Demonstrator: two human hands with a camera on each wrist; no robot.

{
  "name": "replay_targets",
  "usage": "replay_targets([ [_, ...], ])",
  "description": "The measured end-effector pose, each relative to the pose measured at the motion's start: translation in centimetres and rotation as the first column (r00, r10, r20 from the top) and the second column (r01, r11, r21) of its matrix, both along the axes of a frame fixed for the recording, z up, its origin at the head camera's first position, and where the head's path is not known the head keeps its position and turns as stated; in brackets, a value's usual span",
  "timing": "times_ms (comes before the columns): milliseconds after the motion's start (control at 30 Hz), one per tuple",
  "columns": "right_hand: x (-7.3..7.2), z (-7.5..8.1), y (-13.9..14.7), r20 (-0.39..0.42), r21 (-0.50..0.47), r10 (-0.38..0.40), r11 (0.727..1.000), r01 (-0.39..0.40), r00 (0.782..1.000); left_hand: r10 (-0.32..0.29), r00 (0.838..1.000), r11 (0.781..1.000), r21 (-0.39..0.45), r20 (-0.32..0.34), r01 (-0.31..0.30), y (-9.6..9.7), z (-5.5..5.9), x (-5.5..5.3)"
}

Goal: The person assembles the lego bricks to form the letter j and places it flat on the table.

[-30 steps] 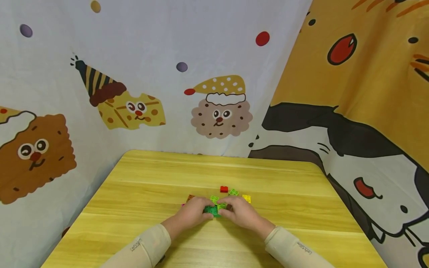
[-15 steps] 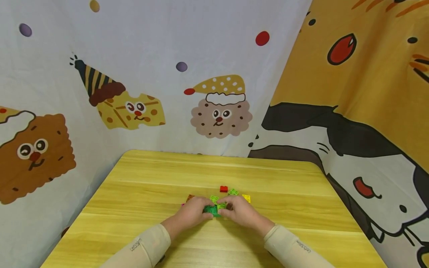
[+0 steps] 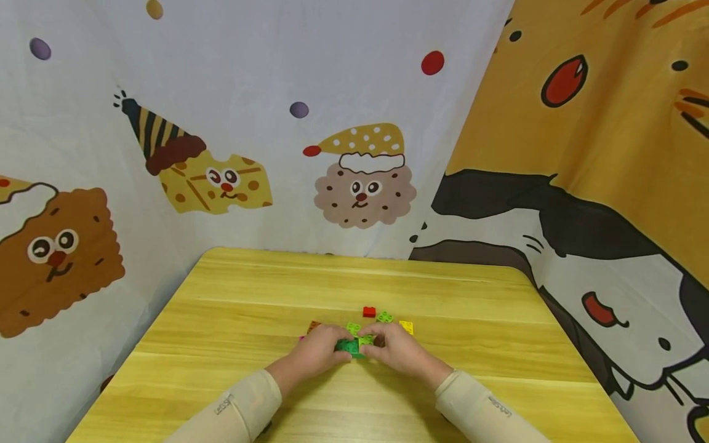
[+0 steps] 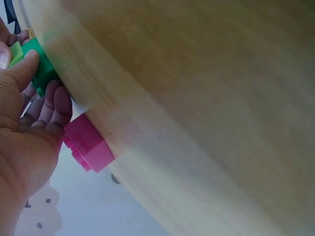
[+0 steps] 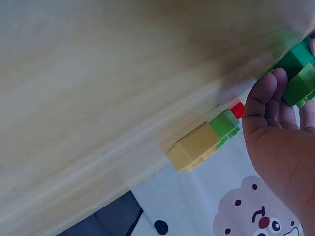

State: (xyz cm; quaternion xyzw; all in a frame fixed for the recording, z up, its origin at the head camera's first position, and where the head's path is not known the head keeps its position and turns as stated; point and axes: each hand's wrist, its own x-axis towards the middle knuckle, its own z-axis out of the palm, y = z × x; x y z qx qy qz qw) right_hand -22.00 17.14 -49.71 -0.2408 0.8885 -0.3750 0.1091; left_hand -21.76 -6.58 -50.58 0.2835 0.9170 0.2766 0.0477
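Near the middle of the table, my left hand (image 3: 317, 349) pinches a dark green toy brick (image 3: 348, 347) between thumb and fingers. My right hand (image 3: 403, 352) holds a light green toy brick (image 3: 365, 339) from the other side. In the right wrist view the light green brick (image 4: 16, 53) sits against the dark green brick (image 5: 295, 60), overlapping its studded side. Both hands' fingertips meet closely around this pair, and parts of the bricks are hidden behind them. A pink brick (image 4: 89, 142) stands just beyond my left fingers in the left wrist view.
Behind the hands lie a red brick (image 3: 369, 312), two more light green bricks, one nearer (image 3: 353, 328) and one farther (image 3: 384, 317), and a yellow brick (image 3: 407, 327). A brown brick (image 3: 314, 327) shows beside the left hand. A printed curtain (image 3: 249, 92) hangs behind the wooden table (image 3: 249, 289).
Both hands keep nearly the same pose around the green bricks. The whole head view has shifted very slightly.
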Motion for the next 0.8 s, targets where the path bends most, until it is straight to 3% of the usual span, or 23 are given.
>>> replay_targets([
  [800,-0.05,-0.15,0.15,0.031,-0.022,0.002,1.0,-0.001,1.0,-0.001,1.0,1.0,0.01,0.007,0.001,0.01,0.28,0.01],
])
